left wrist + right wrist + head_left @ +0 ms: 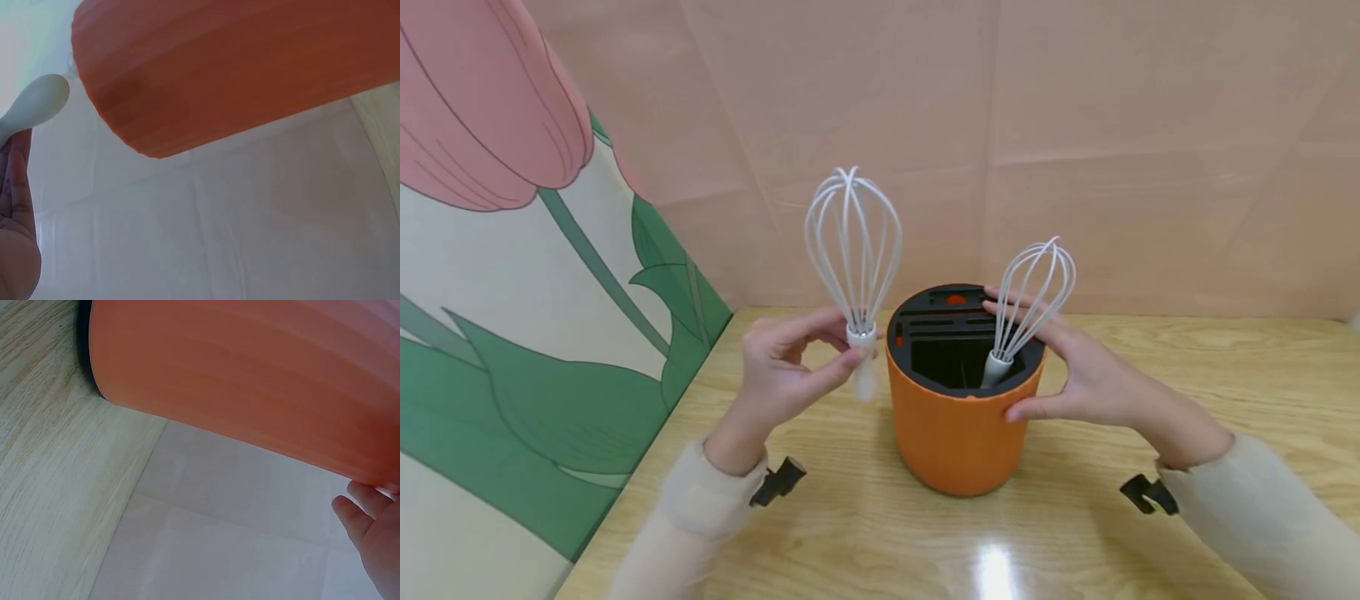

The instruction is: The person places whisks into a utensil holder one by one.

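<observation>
My left hand [793,367] pinches a white whisk [861,336] just below its wires, thumb in front. The whisk stands upright, wires up, left of an orange utensil holder [958,446] with a black slotted top. In the left wrist view its rounded handle end [42,100] points toward the holder's side. A smaller white whisk [997,365] leans to the right in the holder's large opening, its lower handle hidden inside. My right hand [1093,379] grips the holder's right side near the rim, thumb at the front and fingers at the back, partly behind the small whisk's wires.
The holder stands on a light wood table [850,533]. Behind the table hangs a pinkish cloth backdrop [1150,167], and a tulip-printed panel [550,400] borders the left edge. Dark wrist devices [778,481] sit at both sleeve cuffs.
</observation>
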A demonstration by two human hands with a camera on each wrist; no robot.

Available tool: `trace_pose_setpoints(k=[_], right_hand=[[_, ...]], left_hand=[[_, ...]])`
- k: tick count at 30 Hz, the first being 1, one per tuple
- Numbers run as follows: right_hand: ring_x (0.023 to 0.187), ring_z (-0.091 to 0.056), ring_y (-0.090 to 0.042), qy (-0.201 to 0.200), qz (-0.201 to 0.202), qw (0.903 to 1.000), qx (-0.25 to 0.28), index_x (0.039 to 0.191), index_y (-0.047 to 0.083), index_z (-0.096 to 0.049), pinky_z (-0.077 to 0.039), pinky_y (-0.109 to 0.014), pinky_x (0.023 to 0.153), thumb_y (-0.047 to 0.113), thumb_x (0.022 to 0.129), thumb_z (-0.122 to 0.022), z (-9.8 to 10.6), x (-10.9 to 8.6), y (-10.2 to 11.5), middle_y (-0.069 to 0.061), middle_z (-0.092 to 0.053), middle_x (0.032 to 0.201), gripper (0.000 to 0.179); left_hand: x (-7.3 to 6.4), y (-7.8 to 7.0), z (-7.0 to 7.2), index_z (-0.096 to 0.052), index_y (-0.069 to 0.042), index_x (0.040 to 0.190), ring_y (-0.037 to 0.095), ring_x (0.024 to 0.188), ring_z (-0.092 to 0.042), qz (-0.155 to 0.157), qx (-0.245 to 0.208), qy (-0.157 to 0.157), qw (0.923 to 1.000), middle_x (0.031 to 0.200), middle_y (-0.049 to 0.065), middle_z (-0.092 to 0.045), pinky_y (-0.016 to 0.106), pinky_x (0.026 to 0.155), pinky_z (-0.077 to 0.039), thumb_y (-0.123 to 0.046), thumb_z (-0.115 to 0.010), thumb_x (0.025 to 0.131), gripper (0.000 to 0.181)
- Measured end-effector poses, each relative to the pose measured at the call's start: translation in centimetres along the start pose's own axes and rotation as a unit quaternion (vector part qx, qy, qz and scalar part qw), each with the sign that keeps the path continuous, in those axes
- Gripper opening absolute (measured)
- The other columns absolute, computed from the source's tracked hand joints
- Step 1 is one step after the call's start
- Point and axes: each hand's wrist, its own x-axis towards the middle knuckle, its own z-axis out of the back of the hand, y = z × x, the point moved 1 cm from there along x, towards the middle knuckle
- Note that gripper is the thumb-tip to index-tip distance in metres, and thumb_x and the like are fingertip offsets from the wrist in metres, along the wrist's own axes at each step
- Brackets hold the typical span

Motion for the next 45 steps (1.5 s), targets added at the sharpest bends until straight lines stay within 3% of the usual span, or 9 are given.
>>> trace_pose_setpoints(k=[9,22,35,45], right_hand=[[0.150,-0.020,-0.004,0.000,-0.004,1.0000,0.004,0.153,0.011,-0.038,-0.021,-0.006,0.112,0.019,0.059,-0.096,-0.1,-0.1,0.1,-0.007,-0.028,0.164,0.111],[0.150,-0.021,-0.006,-0.001,-0.006,1.0000,0.000,0.154,0.013,-0.036,-0.021,-0.007,0.112,0.019,0.058,-0.096,0.0,-0.3,0.3,-0.011,-0.028,0.163,0.113],[0.150,-0.022,-0.008,0.000,-0.010,0.9999,0.001,0.154,0.015,-0.036,-0.022,-0.007,0.111,0.019,0.059,-0.096,0.0,-0.3,0.6,-0.006,-0.028,0.164,0.113],[0.150,-0.022,-0.010,0.001,-0.004,1.0000,0.006,0.154,0.013,-0.037,-0.021,-0.008,0.112,0.019,0.059,-0.096,-0.2,-0.2,0.6,-0.007,-0.027,0.164,0.112]], left_hand=[[0.9,0.0,-0.7,-0.068,0.013,0.104,0.016,0.073,-0.073,-0.030,-0.013,-0.017,0.9993,0.083,0.026,-0.073,0.025,0.062,-0.059,-0.021,-0.073,0.091,0.037],[2.6,0.3,-2.3,-0.062,0.019,0.103,0.022,0.073,-0.073,-0.032,-0.022,0.004,0.9992,0.086,0.030,-0.072,0.029,0.061,-0.060,-0.023,-0.071,0.092,0.045],[2.7,1.0,-3.4,-0.063,0.016,0.099,0.022,0.079,-0.074,-0.019,-0.031,0.002,0.9993,0.087,0.030,-0.072,0.029,0.062,-0.059,-0.025,-0.070,0.093,0.041],[1.5,1.5,-3.9,-0.064,0.014,0.100,0.017,0.074,-0.069,0.014,-0.029,0.015,0.9994,0.090,0.029,-0.070,0.029,0.064,-0.060,-0.028,-0.070,0.092,0.042]])
